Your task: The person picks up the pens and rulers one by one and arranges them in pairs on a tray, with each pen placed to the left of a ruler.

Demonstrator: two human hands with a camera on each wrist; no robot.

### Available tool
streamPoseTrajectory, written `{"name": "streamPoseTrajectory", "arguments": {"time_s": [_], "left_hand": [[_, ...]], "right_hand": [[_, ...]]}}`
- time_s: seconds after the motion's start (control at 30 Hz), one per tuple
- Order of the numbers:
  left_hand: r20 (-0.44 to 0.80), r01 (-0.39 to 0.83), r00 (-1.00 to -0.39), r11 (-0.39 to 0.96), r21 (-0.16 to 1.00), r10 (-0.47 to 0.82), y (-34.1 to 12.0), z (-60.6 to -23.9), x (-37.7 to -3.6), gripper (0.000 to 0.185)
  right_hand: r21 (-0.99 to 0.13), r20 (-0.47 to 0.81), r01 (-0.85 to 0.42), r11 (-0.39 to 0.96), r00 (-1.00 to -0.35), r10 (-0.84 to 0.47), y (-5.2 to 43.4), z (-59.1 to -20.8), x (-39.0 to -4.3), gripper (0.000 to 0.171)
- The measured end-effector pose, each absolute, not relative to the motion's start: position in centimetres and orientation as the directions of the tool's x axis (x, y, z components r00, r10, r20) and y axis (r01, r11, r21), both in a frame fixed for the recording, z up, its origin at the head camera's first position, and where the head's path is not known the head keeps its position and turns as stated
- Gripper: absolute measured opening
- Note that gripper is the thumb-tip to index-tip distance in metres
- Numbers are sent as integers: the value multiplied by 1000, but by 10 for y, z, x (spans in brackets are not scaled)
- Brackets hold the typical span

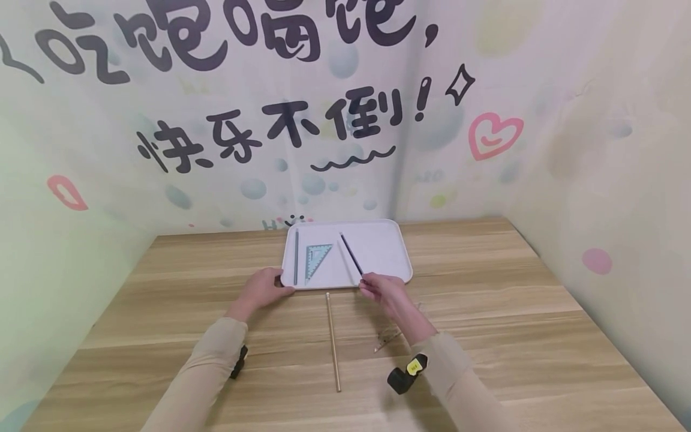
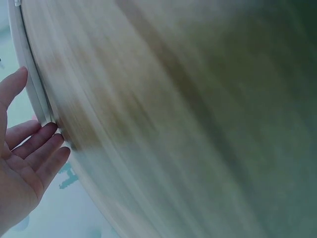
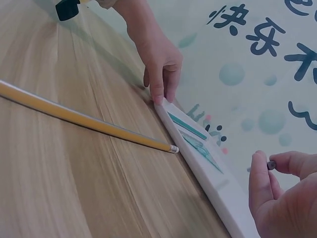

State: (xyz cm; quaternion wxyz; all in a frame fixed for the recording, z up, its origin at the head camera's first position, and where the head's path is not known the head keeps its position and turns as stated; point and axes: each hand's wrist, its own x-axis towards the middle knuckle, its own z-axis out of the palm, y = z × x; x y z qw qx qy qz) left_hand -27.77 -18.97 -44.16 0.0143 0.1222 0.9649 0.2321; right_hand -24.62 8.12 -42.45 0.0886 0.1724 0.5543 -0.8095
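A white tray [image 1: 378, 240] lies at the back of the table. My left hand [image 1: 264, 287] grips its near left corner, thumb along the front rim and fingers at the side; the left wrist view shows those fingers [image 2: 49, 141] at the tray's edge. In the tray lie a grey-blue pencil [image 1: 296, 258] and a teal set square [image 1: 317, 259]. My right hand [image 1: 385, 291] pinches one end of a dark pencil [image 1: 351, 252], slanted over the tray. That pencil appears end-on [image 3: 271, 165] in the right wrist view.
A yellow-gold pencil [image 1: 333, 342] with an eraser end lies on the wooden table [image 1: 513, 336], in front of the tray. Beside my right forearm a small thin-lined object [image 1: 388, 336] is partly hidden; its kind is unclear. A printed wall [image 1: 345, 198] rises behind the tray.
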Motion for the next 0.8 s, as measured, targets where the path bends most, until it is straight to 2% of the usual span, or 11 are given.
{"name": "streamPoseTrajectory", "arguments": {"time_s": [0.37, 0.63, 0.8], "left_hand": [[27, 226, -970, 863, 452, 240, -191, -444, -279, 26], [17, 217, -971, 858, 465, 237, -190, -443, -279, 27], [23, 226, -970, 854, 468, 243, -190, -443, -278, 26]], "right_hand": [[-860, -417, 355, -368, -903, 103, 73, -426, -258, 16], [-858, -419, 345, -381, -899, 130, 67, -428, -269, 28], [-858, -424, 349, -378, -895, 136, 63, -427, -277, 27]]}}
